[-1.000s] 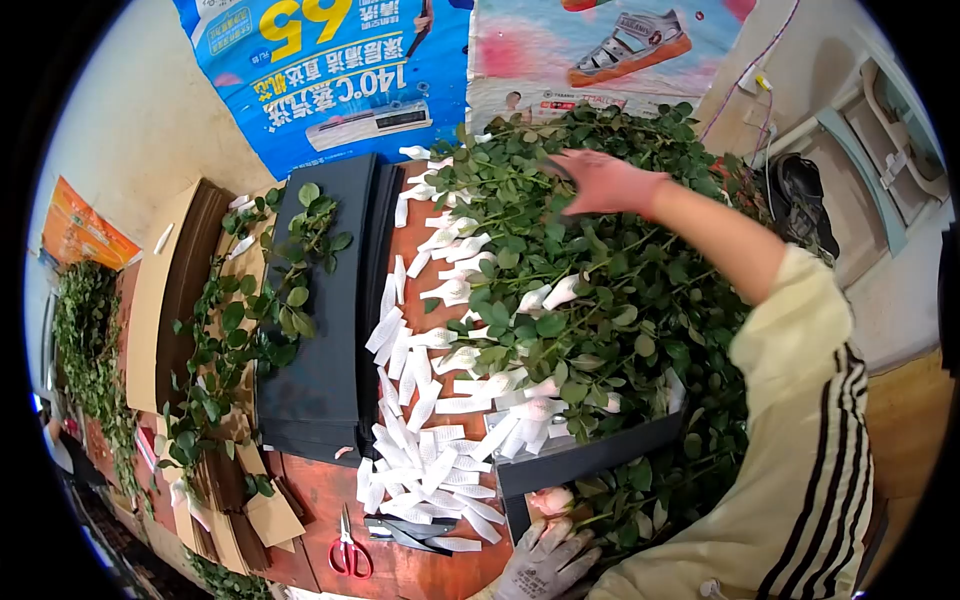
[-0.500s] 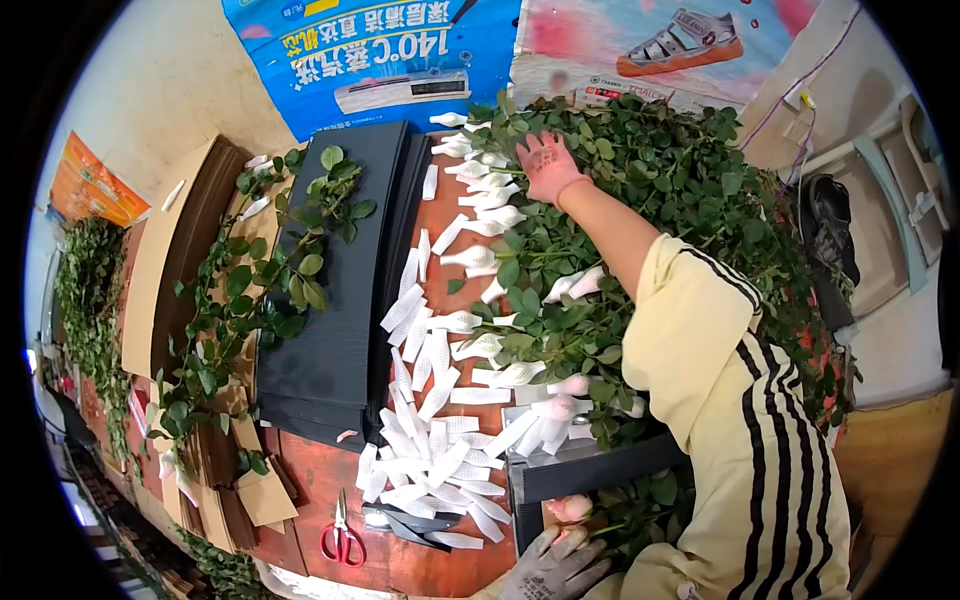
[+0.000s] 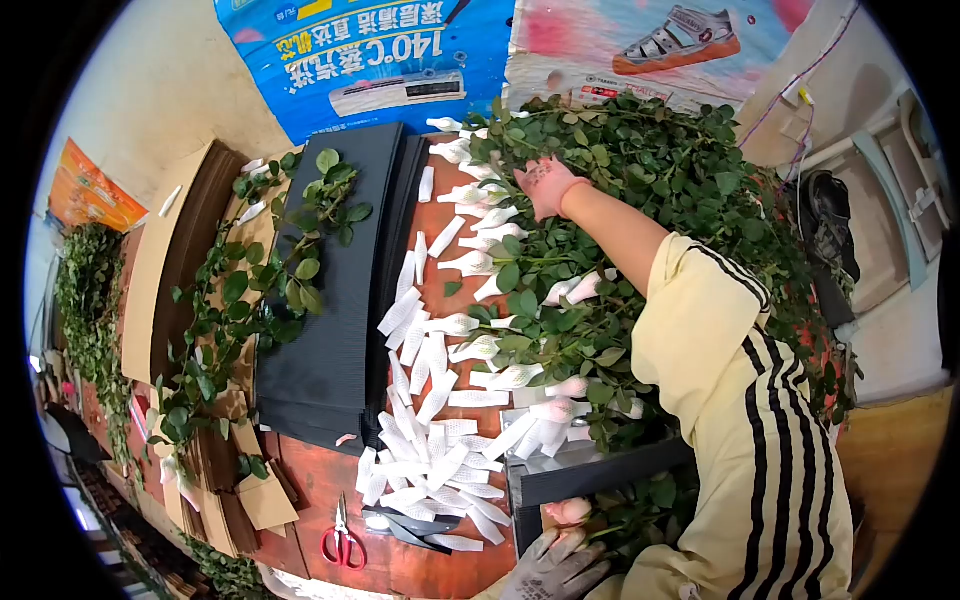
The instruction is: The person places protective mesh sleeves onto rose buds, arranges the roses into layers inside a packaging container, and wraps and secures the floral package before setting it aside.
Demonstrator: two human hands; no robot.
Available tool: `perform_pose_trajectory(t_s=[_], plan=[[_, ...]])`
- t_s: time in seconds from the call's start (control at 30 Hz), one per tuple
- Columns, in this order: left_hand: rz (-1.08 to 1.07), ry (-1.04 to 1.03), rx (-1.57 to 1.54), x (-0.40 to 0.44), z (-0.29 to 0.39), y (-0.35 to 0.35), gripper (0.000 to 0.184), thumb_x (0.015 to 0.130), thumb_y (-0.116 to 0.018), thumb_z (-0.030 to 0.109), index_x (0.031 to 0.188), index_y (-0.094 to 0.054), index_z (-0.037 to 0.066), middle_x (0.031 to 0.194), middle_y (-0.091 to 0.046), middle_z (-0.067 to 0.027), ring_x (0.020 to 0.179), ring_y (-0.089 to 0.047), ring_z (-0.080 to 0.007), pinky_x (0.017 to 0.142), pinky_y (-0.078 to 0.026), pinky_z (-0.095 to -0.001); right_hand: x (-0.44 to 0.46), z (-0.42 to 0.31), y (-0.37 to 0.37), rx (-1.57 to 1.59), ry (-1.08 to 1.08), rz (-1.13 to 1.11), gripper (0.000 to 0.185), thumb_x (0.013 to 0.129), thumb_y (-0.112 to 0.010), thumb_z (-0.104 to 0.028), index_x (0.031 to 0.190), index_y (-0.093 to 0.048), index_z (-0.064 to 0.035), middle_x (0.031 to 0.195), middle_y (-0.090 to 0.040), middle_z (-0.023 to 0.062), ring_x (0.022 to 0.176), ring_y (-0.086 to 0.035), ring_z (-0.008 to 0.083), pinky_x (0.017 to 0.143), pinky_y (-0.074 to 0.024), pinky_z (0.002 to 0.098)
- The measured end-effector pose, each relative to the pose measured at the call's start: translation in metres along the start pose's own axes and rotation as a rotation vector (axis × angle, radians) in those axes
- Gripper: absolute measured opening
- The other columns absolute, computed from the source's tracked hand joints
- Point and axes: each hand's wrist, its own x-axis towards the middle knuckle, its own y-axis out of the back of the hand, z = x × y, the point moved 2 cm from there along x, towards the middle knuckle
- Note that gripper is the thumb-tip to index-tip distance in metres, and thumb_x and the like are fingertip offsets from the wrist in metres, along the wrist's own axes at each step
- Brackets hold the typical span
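Posters (image 3: 385,60) behind surface (image 3: 400,578); my R hand (image 3: 546,188) amid foliage (image 3: 640,150), fingers part-curled, grip unclear; gloved L hand (image 3: 552,572) by pink rose (image 3: 568,511), fingers bent, can't tell if gripping.

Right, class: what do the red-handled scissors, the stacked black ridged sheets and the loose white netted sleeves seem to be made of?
Red-handled scissors: blades probably polished steel, from their silvery shine; handles likely smooth plastic.
Stacked black ridged sheets: matt corrugated plastic or card, judging by fine parallel lines; unclear which.
Loose white netted sleeves: perhaps matt plastic or foam netting, given the tiny mesh pattern.
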Motion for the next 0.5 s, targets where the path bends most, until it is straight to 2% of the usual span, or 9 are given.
perform_pose_trajectory(t_s=[0.03, 0.07, 0.1, 0.17, 0.2, 0.3, 0.37, 0.43, 0.5], plan=[[0.022, -0.013, 0.003, 0.002, -0.001, 0.005, 0.036, 0.084, -0.043, 0.019, 0.117, -0.055, 0.024, 0.128, -0.049, -0.0052, 0.123, -0.04, -0.0313, 0.102, -0.031, -0.0511, 0.0, 0.0, -0.006, -0.022, -0.005, 0.066, 0.088, 0.068, -0.071, -0.041, 0.14, -0.033, -0.0057, 0.124, -0.054, 0.0138, 0.116, -0.05, 0.0263, 0.095, -0.0397, 0.0461], [0.048, -0.028, 0.005, 0.003, -0.002, 0.01, 0.035, 0.083, -0.044, 0.019, 0.115, -0.056, 0.023, 0.127, -0.05, -0.0057, 0.122, -0.041, -0.0316, 0.101, -0.032, -0.0513, 0.002, 0.001, -0.011, -0.071, -0.004, 0.127, 0.069, 0.077, -0.063, -0.031, 0.136, -0.038, -0.0063, 0.118, -0.058, 0.0133, 0.11, -0.056, 0.0258, 0.089, -0.0436, 0.0435], [0.072, -0.042, 0.005, 0.004, -0.001, 0.014, 0.035, 0.082, -0.045, 0.019, 0.114, -0.057, 0.022, 0.125, -0.051, -0.0062, 0.122, -0.042, -0.0319, 0.1, -0.033, -0.0516, 0.002, 0.004, -0.007, -0.076, -0.006, 0.13, 0.069, 0.077, -0.063, -0.031, 0.136, -0.038, -0.0063, 0.118, -0.058, 0.0133, 0.11, -0.056, 0.0258, 0.089, -0.0436, 0.0435], [0.117, -0.069, 0.009, 0.005, 0.001, 0.02, 0.034, 0.08, -0.046, 0.018, 0.111, -0.059, 0.021, 0.123, -0.053, -0.0072, 0.12, -0.043, -0.0325, 0.099, -0.034, -0.052, 0.002, 0.012, 0.002, -0.051, -0.046, 0.107, 0.051, 0.083, -0.053, -0.019, 0.131, -0.043, -0.0067, 0.11, -0.063, 0.0112, 0.099, -0.061, 0.0253, 0.085, -0.0455, 0.0411], [0.157, -0.076, 0.011, 0.007, 0.001, 0.022, 0.033, 0.079, -0.047, 0.018, 0.11, -0.06, 0.02, 0.122, -0.054, -0.0077, 0.12, -0.043, -0.0328, 0.098, -0.035, -0.0523, 0.003, 0.022, 0.003, -0.086, -0.061, 0.207, 0.043, 0.085, -0.046, -0.012, 0.128, -0.045, -0.0073, 0.102, -0.066, 0.0081, 0.091, -0.064, 0.0235, 0.08, -0.0471, 0.0381], [0.282, -0.088, 0.005, 0.012, 0.007, 0.03, 0.032, 0.074, -0.05, 0.017, 0.103, -0.065, 0.019, 0.115, -0.058, -0.0086, 0.115, -0.046, -0.0331, 0.094, -0.037, -0.0523, -0.013, 0.065, 0.041, -0.071, -0.178, 0.185, 0.041, 0.084, -0.04, -0.013, 0.124, -0.049, -0.0118, 0.1, -0.066, 0.0066, 0.089, -0.064, 0.0215, 0.076, -0.0478, 0.0351], [0.289, -0.084, -0.029, 0.016, 0.007, 0.034, 0.033, 0.074, -0.051, 0.016, 0.105, -0.063, 0.016, 0.112, -0.058, -0.0098, 0.108, -0.048, -0.0336, 0.091, -0.038, -0.0523, -0.028, 0.105, 0.062, -0.067, -0.25, 0.405, 0.038, 0.076, -0.052, -0.014, 0.114, -0.051, -0.0099, 0.094, -0.066, 0.0107, 0.091, -0.063, 0.0256, 0.078, -0.0494, 0.0361], [0.298, -0.081, -0.021, 0.019, 0.006, 0.035, 0.034, 0.072, -0.055, 0.019, 0.105, -0.063, 0.015, 0.111, -0.057, -0.0102, 0.107, -0.048, -0.0342, 0.091, -0.038, -0.0527, -0.067, 0.134, 0.104, -0.114, -0.325, 0.532, 0.042, 0.074, -0.058, -0.017, 0.115, -0.052, -0.0099, 0.094, -0.065, 0.0105, 0.095, -0.062, 0.0258, 0.081, -0.0484, 0.0378], [0.295, -0.076, -0.026, 0.023, 0.013, 0.047, 0.036, 0.07, -0.059, 0.022, 0.105, -0.063, 0.013, 0.11, -0.057, -0.0107, 0.106, -0.048, -0.0347, 0.09, -0.038, -0.0531, -0.113, 0.142, 0.132, 0.063, -0.36, 0.732, 0.046, 0.072, -0.063, -0.02, 0.115, -0.053, -0.0098, 0.102, -0.063, 0.0106, 0.1, -0.059, 0.0281, 0.084, -0.0469, 0.0372]])
